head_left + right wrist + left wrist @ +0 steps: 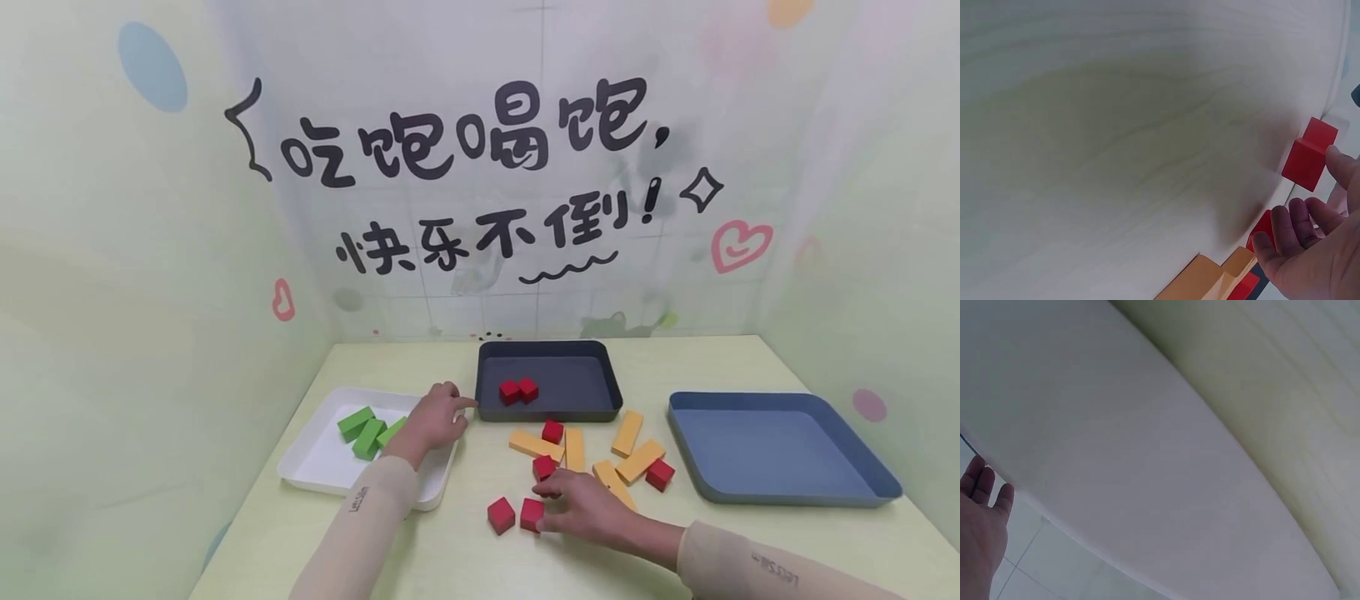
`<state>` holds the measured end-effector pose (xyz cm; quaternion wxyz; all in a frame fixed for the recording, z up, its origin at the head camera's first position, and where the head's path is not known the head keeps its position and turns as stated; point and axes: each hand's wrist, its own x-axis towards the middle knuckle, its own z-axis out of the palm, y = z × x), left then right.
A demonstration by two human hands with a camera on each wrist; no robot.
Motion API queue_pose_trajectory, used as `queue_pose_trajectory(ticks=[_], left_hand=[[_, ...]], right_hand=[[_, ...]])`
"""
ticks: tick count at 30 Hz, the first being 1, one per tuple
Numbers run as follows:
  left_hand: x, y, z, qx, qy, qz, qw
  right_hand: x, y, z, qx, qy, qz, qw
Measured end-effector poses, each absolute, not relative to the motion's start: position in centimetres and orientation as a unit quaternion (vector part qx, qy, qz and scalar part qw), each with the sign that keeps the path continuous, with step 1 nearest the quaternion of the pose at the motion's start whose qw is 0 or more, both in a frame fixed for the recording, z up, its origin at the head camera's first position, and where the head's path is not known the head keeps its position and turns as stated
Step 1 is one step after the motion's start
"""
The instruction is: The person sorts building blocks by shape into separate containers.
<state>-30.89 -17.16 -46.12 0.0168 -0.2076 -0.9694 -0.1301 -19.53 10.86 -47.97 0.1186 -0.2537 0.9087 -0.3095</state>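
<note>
My left hand [433,417] reaches over the right rim of a white tray [318,471], its index finger stretched toward the near left corner of a dark tray [577,379]. In the left wrist view that hand [984,509] has its fingers extended. My right hand [588,507] hovers low over the table, thumb beside one red cube [532,514] and fingertips near another red cube [543,468]. From the right wrist, the thumb [1338,165] overlaps the edge of a red cube [1305,164], with space between thumb and fingers. A further red cube [501,516] lies just left.
Several green blocks [370,438] lie in the white tray. Two red cubes [519,391] sit in the dark tray. Yellow blocks [640,461] and more red cubes [660,474] are scattered around the right hand. A blue tray [780,450] stands at the right.
</note>
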Motion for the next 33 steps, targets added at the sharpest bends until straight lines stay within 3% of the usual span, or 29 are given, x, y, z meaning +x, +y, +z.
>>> queue_pose_trajectory(ticks=[33], left_hand=[[-30.7, -17.4, -47.2, -0.211, -0.969, -0.122, 0.049]], right_hand=[[-21.0, 11.3, -46.2, -0.246, 0.898, -0.352, 0.095]])
